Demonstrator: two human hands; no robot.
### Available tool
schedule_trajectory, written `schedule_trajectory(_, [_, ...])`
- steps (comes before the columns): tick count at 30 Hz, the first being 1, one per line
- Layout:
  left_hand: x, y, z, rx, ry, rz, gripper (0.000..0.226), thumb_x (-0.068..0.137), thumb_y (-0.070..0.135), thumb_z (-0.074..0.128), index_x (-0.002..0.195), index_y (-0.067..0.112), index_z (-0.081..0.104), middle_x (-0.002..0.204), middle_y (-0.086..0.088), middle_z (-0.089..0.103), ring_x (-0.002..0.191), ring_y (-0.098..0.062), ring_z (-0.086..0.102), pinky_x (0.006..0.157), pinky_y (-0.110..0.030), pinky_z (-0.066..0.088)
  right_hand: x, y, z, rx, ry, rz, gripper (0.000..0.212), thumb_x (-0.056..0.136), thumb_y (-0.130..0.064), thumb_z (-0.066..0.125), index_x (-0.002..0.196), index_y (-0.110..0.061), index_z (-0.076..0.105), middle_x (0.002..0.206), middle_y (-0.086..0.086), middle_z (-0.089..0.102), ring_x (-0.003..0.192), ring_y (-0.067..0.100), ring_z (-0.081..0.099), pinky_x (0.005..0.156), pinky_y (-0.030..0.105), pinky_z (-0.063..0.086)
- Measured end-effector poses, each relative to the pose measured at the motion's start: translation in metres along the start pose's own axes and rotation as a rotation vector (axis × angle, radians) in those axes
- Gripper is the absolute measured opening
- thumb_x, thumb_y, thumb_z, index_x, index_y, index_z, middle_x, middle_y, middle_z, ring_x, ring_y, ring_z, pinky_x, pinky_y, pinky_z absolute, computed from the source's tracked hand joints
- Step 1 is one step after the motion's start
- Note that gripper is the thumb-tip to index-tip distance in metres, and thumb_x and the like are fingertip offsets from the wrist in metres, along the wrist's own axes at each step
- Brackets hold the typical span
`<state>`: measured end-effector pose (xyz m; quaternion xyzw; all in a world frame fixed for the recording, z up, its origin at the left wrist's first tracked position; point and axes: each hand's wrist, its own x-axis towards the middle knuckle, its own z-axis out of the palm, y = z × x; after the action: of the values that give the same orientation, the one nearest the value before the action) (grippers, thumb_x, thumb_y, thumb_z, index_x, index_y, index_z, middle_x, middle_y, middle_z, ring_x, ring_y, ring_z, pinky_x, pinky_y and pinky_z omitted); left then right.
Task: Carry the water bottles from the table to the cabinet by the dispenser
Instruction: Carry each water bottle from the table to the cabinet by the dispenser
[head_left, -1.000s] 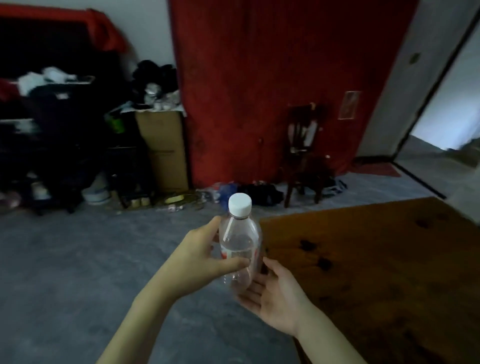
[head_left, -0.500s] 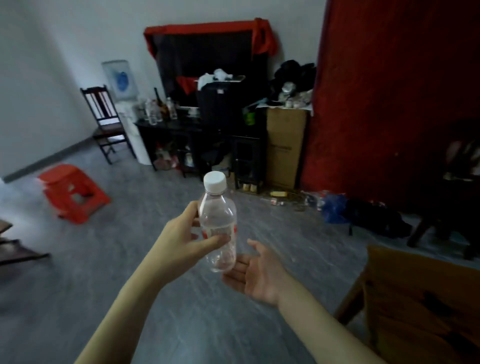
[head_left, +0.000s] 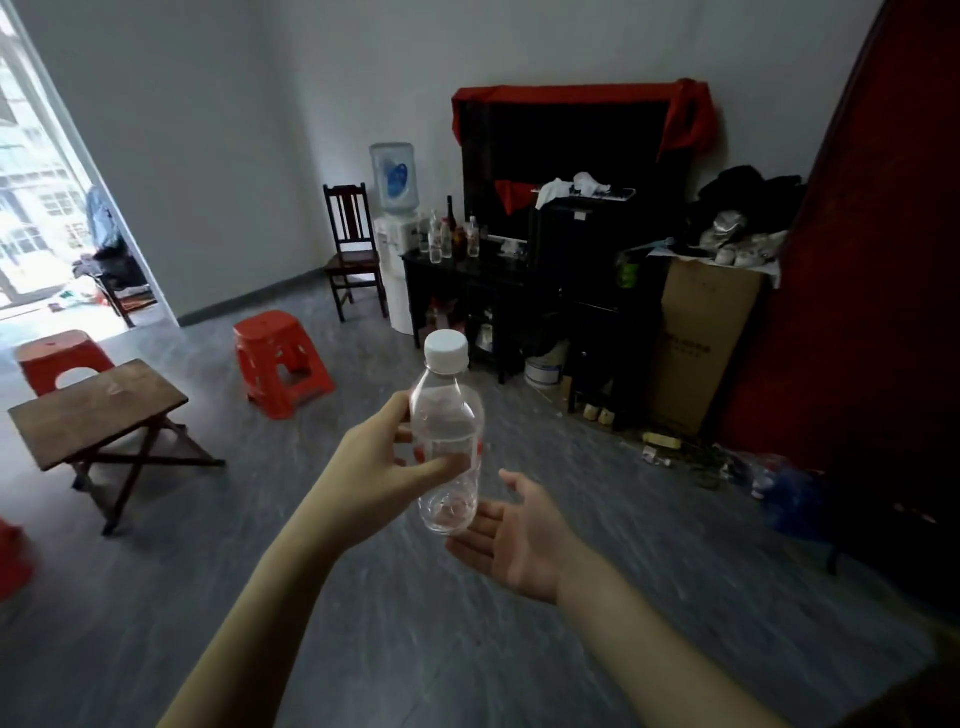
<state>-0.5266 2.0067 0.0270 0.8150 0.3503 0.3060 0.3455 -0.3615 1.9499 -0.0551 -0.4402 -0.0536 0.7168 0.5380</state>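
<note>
My left hand (head_left: 376, 470) grips a clear water bottle (head_left: 447, 441) with a white cap, upright at mid-frame. Below and just right of the bottle's base, my right hand (head_left: 511, 535) lies palm up with relaxed fingers and holds nothing. Across the room a black cabinet (head_left: 467, 275) stands beside a white water dispenser (head_left: 396, 244) topped with a blue jug. Several bottles (head_left: 447, 236) stand on the cabinet's left end.
A small wooden folding table (head_left: 98, 410) stands at the left, with red plastic stools (head_left: 280, 361) around it. A dark wooden chair (head_left: 353, 249) sits left of the dispenser. A cardboard box (head_left: 701, 343) and floor clutter lie by the red curtain (head_left: 872, 312) on the right.
The view has swung left, away from the brown table and red curtain, bringing the dispenser, cabinet and doorway into sight. Both hands keep the same hold around the bottle.
</note>
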Motion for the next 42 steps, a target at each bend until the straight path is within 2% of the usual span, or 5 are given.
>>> schedule_trajectory(7, [0.012,-0.045,-0.030,-0.014,0.022,-0.008,0.056,0.077,0.041,0.080,0.128,0.043,0.057,0.110,0.021,0.069,0.101,0.010,0.062,0.083,-0.020,0.053,0.046,0.009,0.039,-0.011,0.032,0.024,0.063,0.095,-0.048,0.041,0.125,0.005,0.058,0.116,0.020,0.068,0.101,0.030,0.064,0.088,0.039,0.050])
schedule_trajectory(20, [0.102,-0.117,-0.067,0.020,0.019,-0.054,0.052,0.075,0.045,0.078,0.123,0.042,0.059,0.107,0.024,0.069,0.100,0.011,0.063,0.080,-0.015,0.050,0.154,-0.034,0.074,0.003,-0.012,0.104,0.062,0.095,-0.048,0.044,0.119,0.006,0.061,0.107,0.020,0.071,0.098,0.031,0.067,0.089,0.038,0.051])
schedule_trajectory(25, [0.172,-0.147,-0.076,0.081,-0.016,-0.091,0.049,0.076,0.046,0.077,0.121,0.042,0.057,0.108,0.025,0.067,0.101,0.016,0.059,0.073,-0.007,0.048,0.220,-0.077,0.084,0.012,-0.010,0.135,0.060,0.094,-0.047,0.044,0.117,0.006,0.061,0.104,0.021,0.072,0.096,0.031,0.067,0.084,0.039,0.052])
schedule_trajectory(38, [0.361,-0.206,-0.099,0.073,0.059,-0.103,0.058,0.069,0.064,0.071,0.122,0.048,0.054,0.111,0.028,0.066,0.102,0.014,0.060,0.083,-0.017,0.050,0.368,-0.227,0.121,-0.079,-0.053,0.131,0.058,0.095,-0.045,0.044,0.117,0.005,0.061,0.102,0.022,0.072,0.095,0.032,0.066,0.084,0.040,0.051])
schedule_trajectory(42, [0.415,-0.245,-0.112,0.067,0.068,-0.126,0.054,0.070,0.061,0.073,0.119,0.046,0.056,0.108,0.029,0.067,0.101,0.011,0.062,0.084,-0.020,0.052,0.424,-0.259,0.131,-0.070,-0.052,0.138,0.057,0.095,-0.043,0.044,0.122,0.005,0.059,0.115,0.022,0.068,0.102,0.033,0.065,0.089,0.041,0.050])
